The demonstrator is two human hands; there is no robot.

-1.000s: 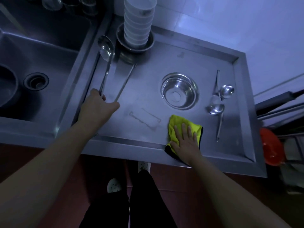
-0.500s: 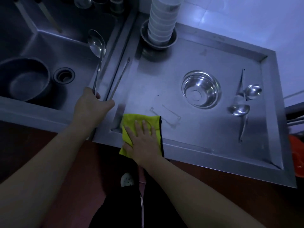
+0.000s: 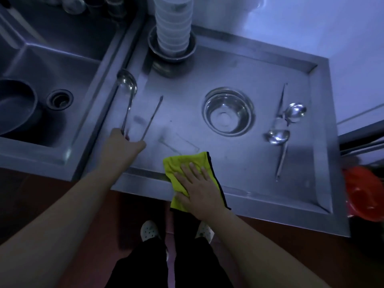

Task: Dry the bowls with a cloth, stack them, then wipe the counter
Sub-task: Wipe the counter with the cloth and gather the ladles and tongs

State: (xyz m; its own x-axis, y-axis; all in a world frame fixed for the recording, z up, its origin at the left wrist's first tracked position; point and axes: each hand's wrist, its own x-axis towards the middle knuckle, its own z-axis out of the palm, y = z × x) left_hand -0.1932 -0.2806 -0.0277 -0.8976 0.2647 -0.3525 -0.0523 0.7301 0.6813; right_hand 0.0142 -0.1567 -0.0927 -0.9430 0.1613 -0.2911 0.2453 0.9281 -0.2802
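Your right hand (image 3: 198, 189) lies flat with straight fingers, palm pressing the yellow cloth (image 3: 187, 165) onto the front lip of the steel table (image 3: 259, 196); no grip there, just a spread hand. The cloth has a dark edge on its right side, and its near part hangs over the table's front edge.

Your left hand (image 3: 120, 145) has its grip curled round the handle end of a ladle (image 3: 127, 85), at the table's left front corner. The ladle's scoop points away from you along the ridge between sink and table. A thin metal rod (image 3: 152, 118) runs from the same hand at a slant; cannot tell whether your fingers hold it or it is only a reflection.

Stacked white bowls (image 3: 173, 23) stand at the far left corner of the table, sitting in a steel bowl (image 3: 172, 51). A single steel bowl, mouth up (image 3: 228, 111), sits mid-table, well apart from the cloth. Two small ladles (image 3: 278, 136) (image 3: 295, 112) lie crossed near the right side.

The sink (image 3: 62, 59) to the left holds a dark pot (image 3: 14, 104) next to the drain (image 3: 59, 99); glasses (image 3: 91, 5) are at its far edge. An orange bowl (image 3: 363, 194) sits off the table's right end. Your shoes (image 3: 148, 229) show below.
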